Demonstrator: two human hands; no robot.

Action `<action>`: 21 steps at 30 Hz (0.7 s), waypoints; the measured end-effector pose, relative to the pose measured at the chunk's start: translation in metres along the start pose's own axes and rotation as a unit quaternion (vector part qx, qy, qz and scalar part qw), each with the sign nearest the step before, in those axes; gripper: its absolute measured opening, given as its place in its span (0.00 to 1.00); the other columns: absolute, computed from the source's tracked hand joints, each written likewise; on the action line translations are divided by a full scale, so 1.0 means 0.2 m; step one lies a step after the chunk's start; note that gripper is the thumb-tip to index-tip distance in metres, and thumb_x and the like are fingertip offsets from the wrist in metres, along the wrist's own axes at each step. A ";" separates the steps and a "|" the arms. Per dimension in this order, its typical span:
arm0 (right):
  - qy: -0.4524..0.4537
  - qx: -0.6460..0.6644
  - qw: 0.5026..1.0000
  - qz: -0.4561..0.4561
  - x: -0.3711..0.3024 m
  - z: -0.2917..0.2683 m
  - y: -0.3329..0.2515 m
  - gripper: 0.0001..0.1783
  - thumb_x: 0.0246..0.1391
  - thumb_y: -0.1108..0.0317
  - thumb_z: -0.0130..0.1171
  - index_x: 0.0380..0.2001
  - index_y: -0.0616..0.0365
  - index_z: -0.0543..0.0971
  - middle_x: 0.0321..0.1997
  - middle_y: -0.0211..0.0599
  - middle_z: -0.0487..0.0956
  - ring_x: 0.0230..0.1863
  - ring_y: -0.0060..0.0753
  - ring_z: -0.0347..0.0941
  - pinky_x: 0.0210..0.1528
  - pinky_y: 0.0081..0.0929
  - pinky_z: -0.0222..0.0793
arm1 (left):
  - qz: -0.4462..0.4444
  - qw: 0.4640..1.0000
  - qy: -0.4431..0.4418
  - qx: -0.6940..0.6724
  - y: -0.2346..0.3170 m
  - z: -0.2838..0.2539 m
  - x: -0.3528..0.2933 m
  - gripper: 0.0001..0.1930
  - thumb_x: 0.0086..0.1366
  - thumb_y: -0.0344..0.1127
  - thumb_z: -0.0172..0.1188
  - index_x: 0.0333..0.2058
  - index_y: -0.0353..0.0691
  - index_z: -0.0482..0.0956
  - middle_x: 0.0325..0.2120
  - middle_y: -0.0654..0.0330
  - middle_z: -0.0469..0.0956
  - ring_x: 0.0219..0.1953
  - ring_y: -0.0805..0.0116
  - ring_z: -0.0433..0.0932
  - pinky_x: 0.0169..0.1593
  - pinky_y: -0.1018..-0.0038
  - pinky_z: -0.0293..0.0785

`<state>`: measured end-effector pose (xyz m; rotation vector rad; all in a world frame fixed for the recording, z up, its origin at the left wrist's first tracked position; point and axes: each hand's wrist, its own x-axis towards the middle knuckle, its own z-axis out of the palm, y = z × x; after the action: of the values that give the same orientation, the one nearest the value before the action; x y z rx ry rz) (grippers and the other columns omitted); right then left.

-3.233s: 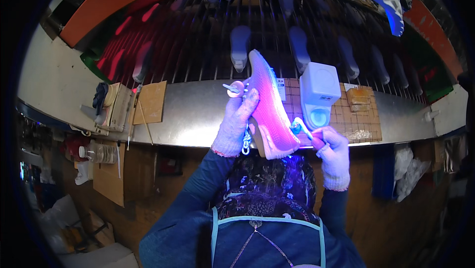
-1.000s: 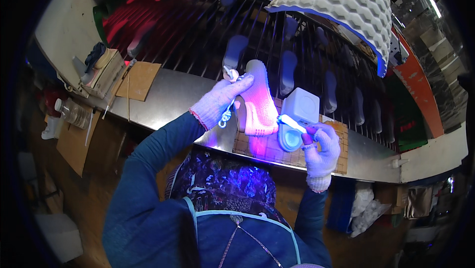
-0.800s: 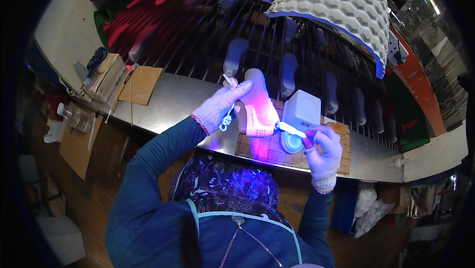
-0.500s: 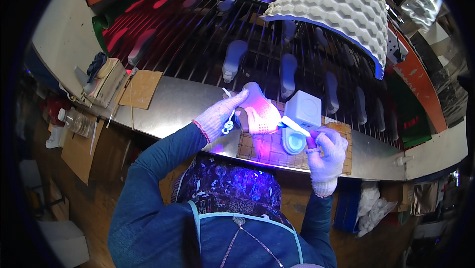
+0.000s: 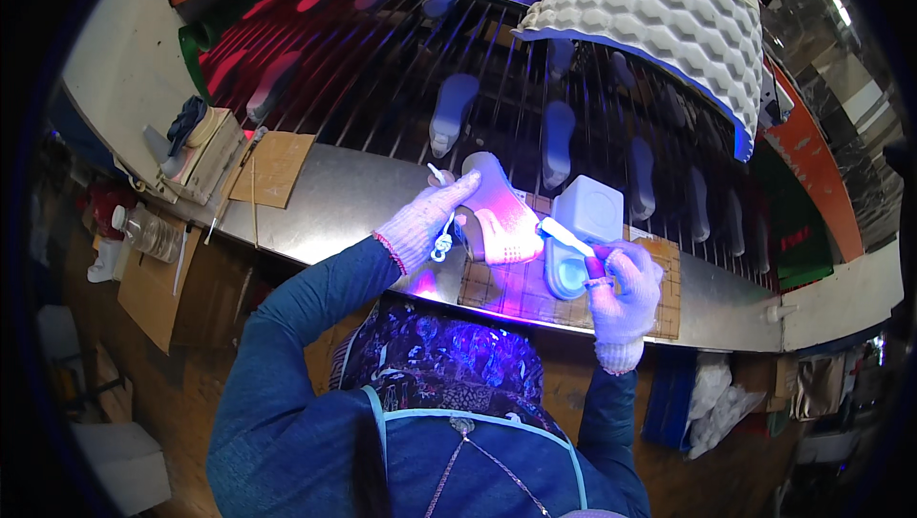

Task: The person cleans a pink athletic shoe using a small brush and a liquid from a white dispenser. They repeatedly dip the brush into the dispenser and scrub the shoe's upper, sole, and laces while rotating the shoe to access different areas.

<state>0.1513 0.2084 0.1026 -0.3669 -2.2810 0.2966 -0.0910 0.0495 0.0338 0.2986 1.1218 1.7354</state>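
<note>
My left hand [image 5: 428,222] is closed round a shoe [image 5: 503,215], the thumb on its upper face. White laces [image 5: 442,247] dangle beside that hand, and pink and violet light falls on the shoe. Between the fingers and thumb of my right hand [image 5: 626,296] is a slim white brush [image 5: 567,239], its tip at the shoe's right edge. Under the brush sits a small pale blue dish [image 5: 567,277], joined to or touching a white box-like container [image 5: 589,208]. Both hands wear white knit gloves.
Beyond the metal ledge [image 5: 330,195], a rack of bars carries several shoe soles [image 5: 454,109]. A white honeycomb-patterned hood [image 5: 659,26] hangs at upper right. A gridded board [image 5: 661,274] lies under the container. At left are cardboard [image 5: 272,169], a wooden box [image 5: 202,160] and a plastic bottle [image 5: 153,234].
My right hand has shifted slightly left with the brush, whose tip stays by the shoe's edge. The shoe in my left hand has tilted a little.
</note>
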 end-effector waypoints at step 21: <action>0.008 0.057 0.997 -0.060 0.15 -0.03 0.06 0.12 0.38 0.74 0.75 0.31 0.54 0.85 0.37 0.33 0.82 0.40 0.39 0.76 0.47 0.35 0.66 | -0.159 0.963 -0.172 -0.137 0.05 0.06 0.00 0.26 0.76 0.57 0.51 0.54 0.38 0.74 0.39 0.53 0.82 0.33 0.63 0.84 0.35 0.66 0.84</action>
<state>0.1393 0.2313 0.1223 -0.1731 -2.2483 0.3590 -0.0901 0.0552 0.0477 0.2223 0.6295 1.4600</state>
